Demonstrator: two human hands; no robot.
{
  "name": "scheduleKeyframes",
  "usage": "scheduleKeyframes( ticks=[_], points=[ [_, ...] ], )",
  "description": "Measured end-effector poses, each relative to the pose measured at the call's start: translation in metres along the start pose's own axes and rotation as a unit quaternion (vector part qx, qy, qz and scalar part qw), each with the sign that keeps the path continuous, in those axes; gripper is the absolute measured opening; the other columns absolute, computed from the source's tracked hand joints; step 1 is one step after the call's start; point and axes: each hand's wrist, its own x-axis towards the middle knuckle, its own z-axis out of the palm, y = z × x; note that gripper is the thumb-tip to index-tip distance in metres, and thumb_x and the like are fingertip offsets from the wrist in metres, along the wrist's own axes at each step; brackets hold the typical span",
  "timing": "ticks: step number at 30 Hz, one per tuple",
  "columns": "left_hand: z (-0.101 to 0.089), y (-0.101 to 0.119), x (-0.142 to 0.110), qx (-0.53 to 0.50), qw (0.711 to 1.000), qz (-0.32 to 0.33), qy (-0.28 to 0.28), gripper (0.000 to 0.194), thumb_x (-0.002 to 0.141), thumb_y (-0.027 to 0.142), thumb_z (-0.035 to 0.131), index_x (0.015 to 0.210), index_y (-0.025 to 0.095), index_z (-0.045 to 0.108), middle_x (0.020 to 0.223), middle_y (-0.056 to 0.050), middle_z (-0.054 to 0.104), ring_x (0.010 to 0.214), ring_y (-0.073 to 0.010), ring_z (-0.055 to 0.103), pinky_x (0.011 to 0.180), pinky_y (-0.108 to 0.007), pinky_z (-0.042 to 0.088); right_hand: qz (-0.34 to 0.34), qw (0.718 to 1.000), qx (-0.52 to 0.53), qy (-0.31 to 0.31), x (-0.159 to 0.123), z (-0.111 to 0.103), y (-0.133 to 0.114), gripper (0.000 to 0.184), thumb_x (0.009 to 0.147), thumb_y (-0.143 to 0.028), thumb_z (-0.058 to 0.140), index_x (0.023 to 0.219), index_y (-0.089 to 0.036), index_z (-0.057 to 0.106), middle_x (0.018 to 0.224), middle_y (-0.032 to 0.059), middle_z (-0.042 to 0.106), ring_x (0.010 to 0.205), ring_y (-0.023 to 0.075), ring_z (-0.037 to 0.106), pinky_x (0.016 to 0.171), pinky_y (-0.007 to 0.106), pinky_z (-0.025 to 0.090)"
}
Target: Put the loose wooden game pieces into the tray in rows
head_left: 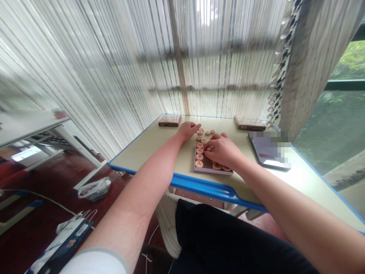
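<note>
Already, round pieces (199, 151) line the left side of the shallow tray (212, 171); loose pieces (207, 133) lie beyond it. Curled right hand (221, 149) over tray, left hand (188, 130) beyond; grips unclear.

A single camera worn on the person's head looks forward and down across the desk (139, 150), with the lap (211, 232) low at 6 o'clock and the striped curtain (216, 72) filling 12. It sits close to the left forearm (142, 190), entering from 7 o'clock, and the right forearm (285, 194), from 4. The wide view reaches floor (61, 190) at 8 and window (342, 64) at 2.
</note>
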Motion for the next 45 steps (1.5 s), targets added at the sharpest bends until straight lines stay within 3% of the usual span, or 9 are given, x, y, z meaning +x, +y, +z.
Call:
scheduleKeyframes(
  ticks=[16,21,24,27,33,37,41,45],
  points=[
    [0.002,-0.001,0.002,-0.017,1.0,-0.021,-0.007,0.054,0.083,0.057,0.041,0.073,0.012,0.069,0.069,-0.007,0.069,0.06,-0.0127,0.057,0.067,-0.027,0.045,0.028,0.999,-0.006,0.015,0.003,0.004,0.003,0.021,0.074,-0.035,0.058,0.086,-0.028,0.074,0.097,0.0065,0.061,0.092,0.0235,0.046,0.083,0.033,0.038],
    [0.004,-0.003,0.005,0.006,1.0,-0.008,-0.015,0.043,0.084,0.044,0.043,0.08,0.011,0.07,0.079,-0.008,0.071,0.073,-0.0167,0.061,0.073,-0.029,0.046,0.029,0.999,-0.015,0.01,0.004,0.005,0.004,0.022,0.075,-0.036,0.058,0.088,-0.028,0.073,0.099,0.0075,0.059,0.093,0.0236,0.045,0.084,0.033,0.037],
    [0.005,-0.002,0.007,0.025,0.999,0.009,-0.026,0.033,0.082,0.03,0.043,0.087,0.015,0.071,0.092,-0.006,0.071,0.091,-0.018,0.061,0.084,-0.029,0.046,0.029,0.999,-0.014,0.011,0.004,0.004,0.003,0.021,0.075,-0.037,0.058,0.088,-0.029,0.073,0.098,0.0068,0.06,0.093,0.0238,0.045,0.084,0.034,0.038],
    [0.005,0.001,0.008,0.04,0.998,0.019,-0.034,0.035,0.082,0.021,0.038,0.091,0.017,0.072,0.106,-0.005,0.069,0.106,-0.0178,0.057,0.097,-0.029,0.04,0.032,0.999,-0.009,0.01,0.003,0.002,0.002,0.021,0.075,-0.037,0.059,0.087,-0.029,0.073,0.099,0.0073,0.06,0.093,0.024,0.046,0.083,0.034,0.039],
    [0.01,-0.001,0.008,-0.002,0.994,0.02,-0.104,0.036,0.085,0.021,0.035,0.098,0.018,0.069,0.113,-0.004,0.067,0.113,-0.0152,0.055,0.101,-0.027,0.037,0.034,0.999,0.002,0.005,0.004,0.003,0.002,0.021,0.076,-0.034,0.058,0.088,-0.027,0.074,0.096,0.0074,0.061,0.094,0.0238,0.048,0.083,0.034,0.039],
    [0.013,-0.004,0.007,-0.023,0.993,0.023,-0.113,0.035,0.085,0.024,0.036,0.096,0.017,0.069,0.112,-0.006,0.068,0.109,-0.0144,0.057,0.097,-0.023,0.039,0.032,0.999,0.02,0.011,0.004,0.004,0.003,0.02,0.075,-0.034,0.059,0.086,-0.027,0.074,0.095,0.0068,0.061,0.094,0.0239,0.048,0.084,0.034,0.039],
    [0.011,-0.004,0.007,-0.014,0.994,0.031,-0.106,0.037,0.084,0.022,0.035,0.098,0.014,0.069,0.11,-0.009,0.068,0.106,-0.0156,0.059,0.094,-0.024,0.041,0.064,0.992,0.061,0.087,0.007,0.0,0.015,0.026,0.077,-0.033,0.054,0.092,-0.023,0.072,0.1,0.0086,0.061,0.097,0.0245,0.049,0.089,0.035,0.038],
    [0.008,0.0,0.005,-0.007,0.994,0.029,-0.102,0.038,0.084,0.023,0.036,0.097,0.013,0.07,0.108,-0.009,0.069,0.103,-0.0165,0.06,0.092,-0.025,0.042,0.176,0.963,0.051,0.196,0.012,-0.004,0.045,0.036,0.077,-0.021,0.046,0.105,-0.018,0.068,0.104,0.0121,0.06,0.101,0.027,0.05,0.09,0.039,0.038]
  ],
)
